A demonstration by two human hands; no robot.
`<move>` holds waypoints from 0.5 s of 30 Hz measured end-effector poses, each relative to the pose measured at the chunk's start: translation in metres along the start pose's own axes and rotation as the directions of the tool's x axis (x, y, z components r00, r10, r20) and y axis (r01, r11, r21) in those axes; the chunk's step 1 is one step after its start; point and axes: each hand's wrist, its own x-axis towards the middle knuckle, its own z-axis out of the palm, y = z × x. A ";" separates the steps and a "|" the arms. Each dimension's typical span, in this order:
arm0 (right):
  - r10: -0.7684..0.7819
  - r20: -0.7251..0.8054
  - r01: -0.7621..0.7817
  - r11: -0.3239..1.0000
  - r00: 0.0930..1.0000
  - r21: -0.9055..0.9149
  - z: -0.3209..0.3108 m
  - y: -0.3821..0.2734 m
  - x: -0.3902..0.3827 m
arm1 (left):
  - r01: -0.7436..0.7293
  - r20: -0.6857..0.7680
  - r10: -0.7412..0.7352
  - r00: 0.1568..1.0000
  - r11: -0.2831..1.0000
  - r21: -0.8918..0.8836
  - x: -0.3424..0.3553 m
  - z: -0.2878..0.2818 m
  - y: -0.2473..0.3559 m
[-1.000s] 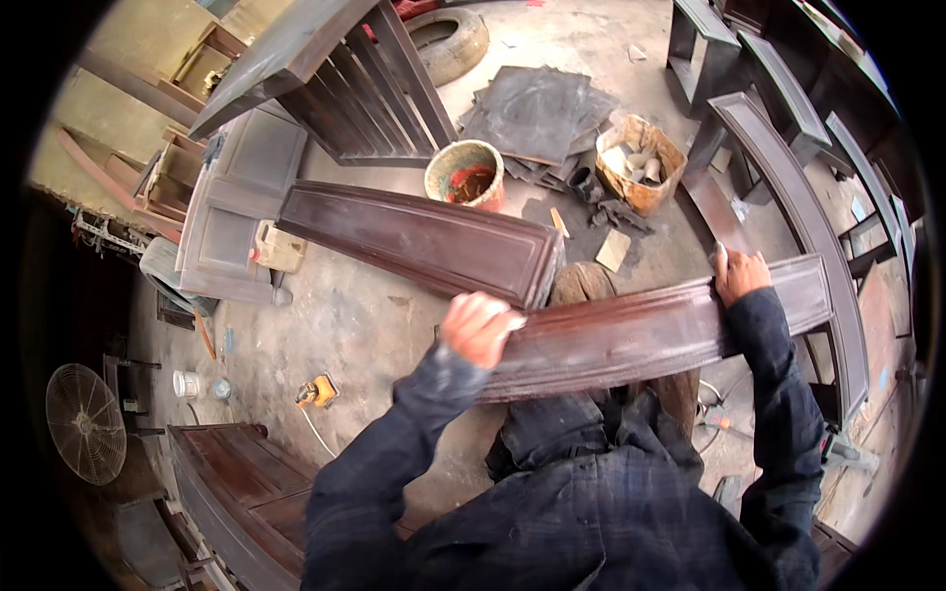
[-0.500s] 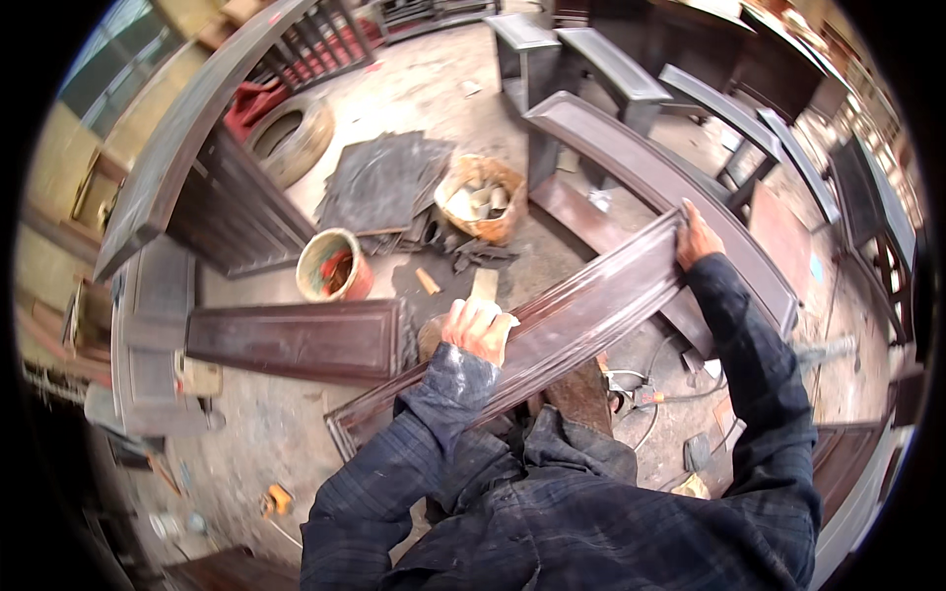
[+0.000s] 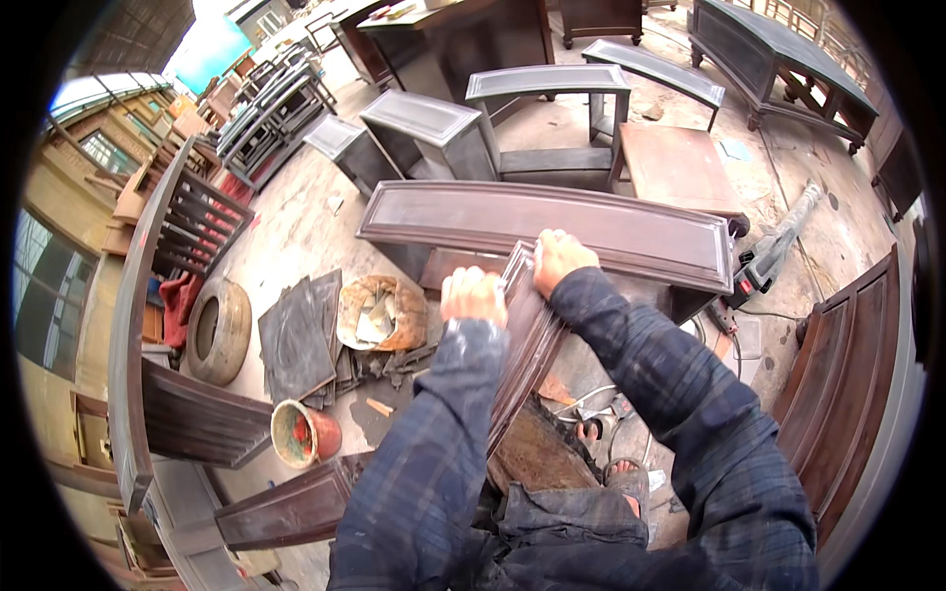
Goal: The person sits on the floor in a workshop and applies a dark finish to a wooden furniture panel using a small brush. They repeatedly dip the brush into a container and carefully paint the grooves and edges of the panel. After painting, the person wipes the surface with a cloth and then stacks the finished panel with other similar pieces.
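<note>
A dark brown wooden panel (image 3: 527, 345) with a moulded border slants away from me, its near part hidden by my left sleeve. My right hand (image 3: 564, 262) is closed around its far end. At the panel's left edge my left hand (image 3: 475, 295) is curled shut, thumb side against the moulding. Whatever lies inside those fingers is hidden. Below the panel is a rough wooden block (image 3: 542, 448) between my legs. Just beyond both hands stands a long dark bench-like piece (image 3: 552, 222) with a framed top.
Left of my hands are a bucket of scraps (image 3: 382, 313), dark sheets (image 3: 301, 340), a small pot (image 3: 305, 433) and a tyre (image 3: 219, 330). A power tool (image 3: 754, 276) lies to the right, near cords. Dark furniture parts (image 3: 424, 123) stand beyond; another panel (image 3: 838, 394) leans at right.
The view has swung to the right. The panel has turned from lying across me to pointing away. My left hand has shifted from its face to near the far end, close to my right hand.
</note>
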 end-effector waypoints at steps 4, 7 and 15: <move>-0.009 -0.003 0.009 1.000 1.000 0.003 0.002 0.006 0.001 | 0.025 0.059 -0.027 0.998 0.999 0.022 0.047 0.025 0.018; 0.004 -0.016 -0.004 1.000 1.000 0.000 0.002 0.009 0.000 | 0.076 0.134 -0.069 0.989 0.996 -0.052 0.030 0.011 0.015; 0.056 0.049 -0.054 0.998 0.997 -0.042 0.003 0.010 0.006 | 0.094 0.184 -0.093 0.978 0.996 0.005 0.039 0.013 0.015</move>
